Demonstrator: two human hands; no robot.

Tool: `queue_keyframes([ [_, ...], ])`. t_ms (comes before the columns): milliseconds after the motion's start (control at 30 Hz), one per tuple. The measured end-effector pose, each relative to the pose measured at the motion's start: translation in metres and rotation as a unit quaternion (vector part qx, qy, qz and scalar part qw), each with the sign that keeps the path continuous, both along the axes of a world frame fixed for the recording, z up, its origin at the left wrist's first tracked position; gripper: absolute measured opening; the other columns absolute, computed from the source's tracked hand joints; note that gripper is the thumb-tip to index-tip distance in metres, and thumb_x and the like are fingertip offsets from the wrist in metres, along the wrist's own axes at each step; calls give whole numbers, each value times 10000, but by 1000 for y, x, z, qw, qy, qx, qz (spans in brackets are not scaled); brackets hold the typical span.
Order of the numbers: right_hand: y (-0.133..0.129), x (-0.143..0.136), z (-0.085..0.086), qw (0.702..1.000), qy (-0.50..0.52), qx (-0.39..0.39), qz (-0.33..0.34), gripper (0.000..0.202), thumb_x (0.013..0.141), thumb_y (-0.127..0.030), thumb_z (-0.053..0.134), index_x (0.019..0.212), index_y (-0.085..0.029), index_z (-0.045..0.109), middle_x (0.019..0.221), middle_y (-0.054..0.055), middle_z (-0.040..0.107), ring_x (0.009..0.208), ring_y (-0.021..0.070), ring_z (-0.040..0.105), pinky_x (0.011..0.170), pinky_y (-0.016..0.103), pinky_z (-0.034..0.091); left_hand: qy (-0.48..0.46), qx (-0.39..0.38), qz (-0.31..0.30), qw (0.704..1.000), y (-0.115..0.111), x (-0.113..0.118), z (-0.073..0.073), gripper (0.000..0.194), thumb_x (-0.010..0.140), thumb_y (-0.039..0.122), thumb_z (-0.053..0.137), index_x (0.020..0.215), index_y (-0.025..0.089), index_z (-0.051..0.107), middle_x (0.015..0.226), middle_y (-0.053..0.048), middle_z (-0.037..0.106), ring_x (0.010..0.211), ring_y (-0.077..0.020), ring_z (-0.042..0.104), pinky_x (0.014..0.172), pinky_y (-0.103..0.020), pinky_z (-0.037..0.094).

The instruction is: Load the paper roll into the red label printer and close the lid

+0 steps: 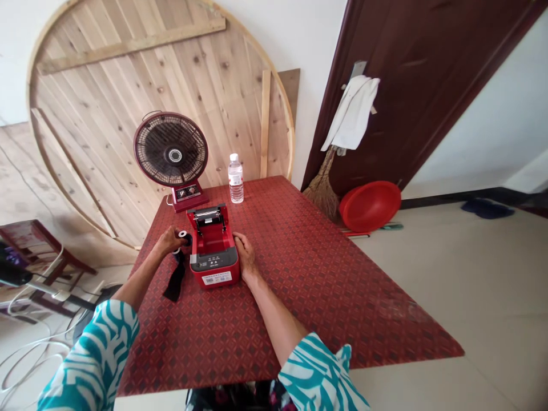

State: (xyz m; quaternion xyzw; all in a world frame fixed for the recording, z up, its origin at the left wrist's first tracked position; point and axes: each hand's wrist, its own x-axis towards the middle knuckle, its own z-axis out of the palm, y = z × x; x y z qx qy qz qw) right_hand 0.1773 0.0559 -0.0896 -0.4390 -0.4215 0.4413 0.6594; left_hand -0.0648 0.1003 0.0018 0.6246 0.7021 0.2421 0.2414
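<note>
A red and black printer [214, 258] stands on the patterned red table with its lid raised, showing the red inside. My left hand [171, 240] is closed on a small dark roll [185, 237] with a white core, just left of the printer. Below that hand, a black strip [174, 282] lies on the table, beside a second dark roll partly hidden at its upper end. My right hand [245, 254] rests against the printer's right side, its fingers curled round the edge.
On the table [325, 297], a fan [174, 154] and a water bottle [236, 180] stand at the back. A wooden chair [40, 251] and loose cables are at left. By the door [406, 74] are a straw broom [323, 191] and a red basin [371, 205].
</note>
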Motion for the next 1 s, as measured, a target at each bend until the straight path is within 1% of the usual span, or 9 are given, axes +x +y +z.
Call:
queue_keyframes([
  [133,0,-1,1,1000,16,-1,2,307,813,-427,530,999,-264,712,1083,17,725,1069,219,620,1000,370,428,-190,31,21,981,-18,-23,1,521,592,363,758,1043,141,623,829,-61,722,729,-181,672,604,-240,467],
  [233,0,-2,2,1000,21,4,3,299,805,-424,531,980,-264,715,1076,19,727,1071,223,619,1001,376,428,-292,45,9,955,-42,-42,-3,558,573,424,772,1040,157,623,1007,-116,728,913,-226,691,726,-284,511],
  [300,0,-2,2,1000,20,5,4,307,802,-426,531,985,-259,714,1078,24,726,1071,226,619,1001,380,426,-303,26,-20,952,-59,-45,-9,569,537,382,808,1031,169,625,1046,-118,728,979,-242,680,782,-299,515],
  [400,-1,-2,3,1000,26,-3,7,326,799,-435,528,1001,-253,708,1087,28,724,1067,230,622,992,386,430,-295,-5,-53,954,-78,-36,-20,598,532,370,837,1051,174,615,1050,-102,727,981,-243,677,817,-320,522],
  [567,-2,-2,3,999,31,-6,5,331,795,-444,533,1000,-251,707,1094,33,718,1071,233,617,991,390,429,-275,35,-29,960,-85,-24,-28,599,570,508,833,1010,171,606,985,-82,716,942,-237,672,784,-308,531],
  [667,-2,-2,3,1000,27,-7,11,324,805,-441,531,1003,-254,706,1070,34,721,1059,235,619,986,393,432,-293,68,-44,953,-84,-22,-13,633,612,558,811,1071,181,593,944,-70,712,875,-225,671,750,-306,535],
  [767,-1,-2,3,1000,18,1,9,315,816,-425,528,1017,-260,706,1082,31,718,1064,230,617,999,388,423,-261,92,-109,955,-81,-5,18,583,675,503,792,1131,190,609,969,-71,712,890,-222,667,809,-326,533],
  [867,1,-3,1,1000,14,9,2,310,813,-416,528,1004,-251,709,1091,31,712,1073,229,614,1007,386,417,-142,112,-206,962,-74,28,45,438,728,413,748,1097,191,666,995,-67,715,925,-217,658,897,-346,508],
  [1000,3,-5,-3,1000,23,17,10,308,822,-419,528,1013,-256,706,1076,23,715,1063,219,614,995,373,431,92,124,-253,955,-56,65,55,321,751,261,678,1067,222,712,1017,-50,718,920,-221,663,867,-331,507],
])
